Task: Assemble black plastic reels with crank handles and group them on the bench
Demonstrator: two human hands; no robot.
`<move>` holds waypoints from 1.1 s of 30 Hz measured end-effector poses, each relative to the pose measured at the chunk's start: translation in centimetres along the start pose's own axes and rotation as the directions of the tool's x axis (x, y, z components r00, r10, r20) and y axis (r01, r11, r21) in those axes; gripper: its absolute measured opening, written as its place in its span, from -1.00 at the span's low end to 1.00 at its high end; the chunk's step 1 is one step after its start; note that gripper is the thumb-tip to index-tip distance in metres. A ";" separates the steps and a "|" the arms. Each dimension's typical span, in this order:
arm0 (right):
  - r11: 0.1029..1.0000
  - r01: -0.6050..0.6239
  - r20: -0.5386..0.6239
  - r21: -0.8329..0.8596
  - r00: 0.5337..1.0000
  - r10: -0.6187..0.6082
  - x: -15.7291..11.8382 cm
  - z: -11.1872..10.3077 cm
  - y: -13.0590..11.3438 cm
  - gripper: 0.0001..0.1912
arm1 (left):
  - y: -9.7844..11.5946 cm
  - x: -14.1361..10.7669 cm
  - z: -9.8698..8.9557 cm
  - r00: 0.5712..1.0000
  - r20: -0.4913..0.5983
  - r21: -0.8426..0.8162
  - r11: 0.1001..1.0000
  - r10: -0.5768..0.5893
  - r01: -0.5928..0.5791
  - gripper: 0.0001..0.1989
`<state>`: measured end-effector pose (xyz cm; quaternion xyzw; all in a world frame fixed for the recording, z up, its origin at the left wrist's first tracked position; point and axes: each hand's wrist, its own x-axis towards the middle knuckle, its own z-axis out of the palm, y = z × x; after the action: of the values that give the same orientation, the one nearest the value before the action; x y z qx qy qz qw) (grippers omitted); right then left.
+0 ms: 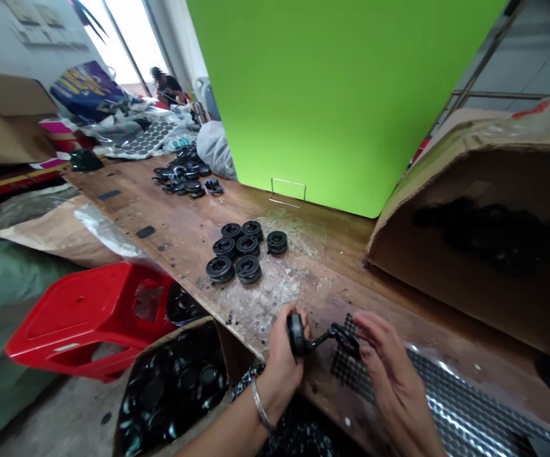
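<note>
My left hand (287, 346), with a silver bangle on its wrist, is closed around a round black reel-like part (296, 334) held on edge. From this part a thin black arm or cord (320, 341) runs right to a flat black end piece (346, 341). The thumb and fingers of my right hand (389, 368) curve around that end piece's right side; their exact contact is partly hidden. Beyond my left hand, several similar black round parts (247, 245) lie flat in a group on the wooden table (189, 254), with one (277, 242) set slightly apart.
Sheets of small dark dots (469, 400) lie under and beside my right hand. An open cardboard box (374, 247) stands right, a green panel (332, 95) behind. A black pile (184, 172) sits farther back. Below left are a red stool (94, 304) and a box of black parts (174, 381).
</note>
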<state>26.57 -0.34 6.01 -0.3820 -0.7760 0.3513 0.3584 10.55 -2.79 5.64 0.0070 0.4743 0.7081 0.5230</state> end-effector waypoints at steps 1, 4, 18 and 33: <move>0.997 -0.055 0.023 0.044 0.998 0.054 0.6 0.2 -0.2 -0.60 | 0.0 0.0 -0.1 1.000 0.010 -0.016 1.000 0.003 -0.003 -0.65; 0.990 -0.116 0.220 0.085 0.971 0.095 2.8 1.2 -1.1 -0.58 | 0.8 -0.1 -0.6 0.998 0.056 -0.029 1.000 -0.001 0.003 -0.62; 0.576 0.609 0.436 -0.545 0.793 -0.425 5.4 6.4 -3.4 -0.84 | 3.1 1.2 -7.5 0.720 0.668 0.738 -0.048 0.186 -0.673 -0.47; 0.802 0.407 0.304 -0.438 0.906 -0.294 6.5 8.6 -0.3 -0.40 | 3.0 1.5 -7.8 0.738 0.648 0.748 0.025 0.192 -0.663 -0.35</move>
<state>16.48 2.66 3.82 -0.2677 -0.9316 0.1097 0.2199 3.69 -6.90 2.68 0.6123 0.6701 0.3528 0.2271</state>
